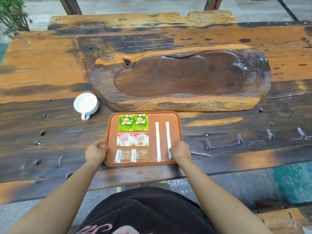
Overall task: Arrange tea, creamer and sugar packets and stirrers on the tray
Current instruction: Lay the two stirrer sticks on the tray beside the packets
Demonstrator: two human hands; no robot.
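An orange tray [152,118] lies on the wooden table near its front edge. On its left half sit two green tea packets [133,122] at the far end, two red-and-white creamer packets [132,139] in the middle, and two brown sugar packets [131,155] nearest me. Two white wrapped stirrers [158,141] lie parallel on the right half. My left hand [95,152] grips the tray's left rim. At the right rim, my right hand [180,151] holds the tray, its fingers over the near end of the right stirrer [168,135].
A white mug [86,104] stands left of the tray's far corner. A large carved wooden tea board [182,102] lies just beyond the tray. The table's front edge runs close to my body.
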